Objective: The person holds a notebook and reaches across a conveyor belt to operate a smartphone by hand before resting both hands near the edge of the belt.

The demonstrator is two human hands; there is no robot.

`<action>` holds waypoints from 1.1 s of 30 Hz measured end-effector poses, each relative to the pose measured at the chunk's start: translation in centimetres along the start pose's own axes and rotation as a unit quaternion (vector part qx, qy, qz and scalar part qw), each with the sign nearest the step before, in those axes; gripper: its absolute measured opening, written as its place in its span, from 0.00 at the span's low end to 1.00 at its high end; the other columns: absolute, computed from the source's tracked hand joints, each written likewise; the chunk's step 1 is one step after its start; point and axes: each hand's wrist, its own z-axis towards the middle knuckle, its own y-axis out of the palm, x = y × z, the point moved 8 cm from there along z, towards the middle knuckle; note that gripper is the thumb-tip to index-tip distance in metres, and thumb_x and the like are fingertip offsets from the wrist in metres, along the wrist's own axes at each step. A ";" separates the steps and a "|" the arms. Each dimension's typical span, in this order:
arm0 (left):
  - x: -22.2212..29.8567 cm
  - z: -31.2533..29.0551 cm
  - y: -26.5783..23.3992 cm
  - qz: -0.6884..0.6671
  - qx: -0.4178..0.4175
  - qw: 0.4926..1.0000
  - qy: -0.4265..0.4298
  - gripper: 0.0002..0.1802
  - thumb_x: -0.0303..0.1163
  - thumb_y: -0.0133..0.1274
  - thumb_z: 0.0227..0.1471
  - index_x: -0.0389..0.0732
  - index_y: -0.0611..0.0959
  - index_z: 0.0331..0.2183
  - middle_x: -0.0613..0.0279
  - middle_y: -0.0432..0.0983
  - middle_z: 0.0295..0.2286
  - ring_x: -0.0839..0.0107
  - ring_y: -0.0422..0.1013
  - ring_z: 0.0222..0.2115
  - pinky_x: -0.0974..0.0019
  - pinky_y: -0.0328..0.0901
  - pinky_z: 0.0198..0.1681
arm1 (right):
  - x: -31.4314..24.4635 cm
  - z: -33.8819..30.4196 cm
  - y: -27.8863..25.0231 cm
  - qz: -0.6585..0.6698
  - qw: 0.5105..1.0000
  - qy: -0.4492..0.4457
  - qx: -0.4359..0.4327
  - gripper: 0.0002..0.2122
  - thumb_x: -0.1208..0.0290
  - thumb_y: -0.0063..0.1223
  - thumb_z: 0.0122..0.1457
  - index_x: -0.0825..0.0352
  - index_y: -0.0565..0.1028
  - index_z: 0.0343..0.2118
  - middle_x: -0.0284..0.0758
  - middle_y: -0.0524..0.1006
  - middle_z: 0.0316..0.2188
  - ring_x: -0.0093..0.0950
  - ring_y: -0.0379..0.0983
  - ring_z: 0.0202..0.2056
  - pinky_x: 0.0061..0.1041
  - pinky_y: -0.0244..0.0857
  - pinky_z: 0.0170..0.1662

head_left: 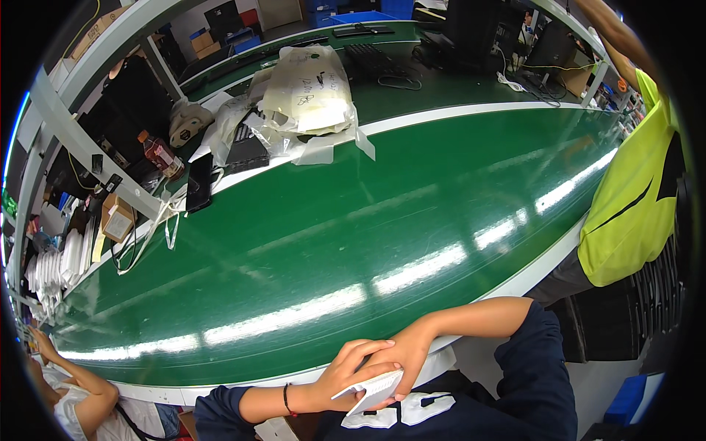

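Close to my body, at the near edge of the green conveyor belt [353, 242], my two hands come together. My left hand [349, 376], with a dark band on its wrist, curls around a small white folded piece [376, 388] with a thin, angled flap. I cannot tell exactly what it is. My right hand [403, 360] crosses over from the right and overlaps the left fingers. Its fingertips lie on the same white piece, closed around its edge. Part of the piece is hidden behind the fingers.
Beyond the belt lie a stack of clear plastic bags [309, 92], a keyboard [371, 62], a phone [199, 182] and a drink bottle [160, 156]. Metal posts [103, 151] rise at left. A person in a yellow-green shirt [625, 220] stands right; another person's arm [92, 389] shows left.
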 end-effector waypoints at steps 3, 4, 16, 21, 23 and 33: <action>-0.4 -0.3 0.2 0.005 -0.009 1.000 0.003 0.21 0.32 0.52 0.43 0.41 0.78 0.43 0.50 0.60 0.52 0.57 0.60 0.48 0.60 0.54 0.51 | -0.1 0.0 0.0 0.006 1.000 0.007 -0.004 0.09 0.71 0.56 0.49 0.65 0.72 0.33 0.29 0.75 0.28 0.23 0.70 0.30 0.19 0.63 0.37; -0.4 -0.3 0.3 0.007 -0.010 1.000 0.004 0.21 0.32 0.52 0.43 0.41 0.78 0.43 0.50 0.60 0.52 0.57 0.60 0.48 0.60 0.54 0.51 | -0.1 0.0 0.0 0.008 1.000 0.006 -0.002 0.09 0.71 0.56 0.49 0.65 0.72 0.33 0.30 0.75 0.28 0.23 0.70 0.30 0.19 0.63 0.37; 0.2 0.1 0.1 -0.003 0.009 1.000 0.000 0.24 0.29 0.51 0.38 0.41 0.77 0.44 0.49 0.60 0.52 0.56 0.60 0.47 0.60 0.54 0.51 | 0.2 -0.1 -0.1 0.005 1.000 -0.002 0.011 0.10 0.71 0.57 0.48 0.66 0.72 0.33 0.30 0.76 0.28 0.23 0.70 0.29 0.19 0.64 0.36; -0.3 -0.3 0.2 0.001 0.003 1.000 0.002 0.24 0.29 0.53 0.37 0.41 0.78 0.43 0.50 0.61 0.52 0.56 0.60 0.47 0.60 0.55 0.51 | 0.2 -0.1 -0.1 0.001 1.000 0.002 0.012 0.10 0.71 0.57 0.48 0.66 0.72 0.33 0.30 0.76 0.28 0.23 0.70 0.29 0.19 0.64 0.36; -0.4 -0.3 0.3 0.002 -0.001 1.000 0.003 0.24 0.29 0.53 0.37 0.41 0.78 0.43 0.50 0.61 0.52 0.56 0.60 0.47 0.60 0.55 0.51 | 0.2 0.0 -0.1 0.001 1.000 0.004 0.011 0.10 0.71 0.57 0.48 0.66 0.72 0.33 0.30 0.76 0.27 0.23 0.70 0.28 0.19 0.63 0.36; -0.1 0.0 0.1 0.002 0.002 1.000 0.000 0.24 0.32 0.57 0.37 0.41 0.78 0.42 0.51 0.61 0.51 0.57 0.60 0.47 0.61 0.55 0.51 | 0.3 0.0 -0.2 -0.001 1.000 -0.011 0.015 0.10 0.72 0.57 0.47 0.66 0.72 0.32 0.29 0.75 0.27 0.22 0.69 0.28 0.19 0.64 0.35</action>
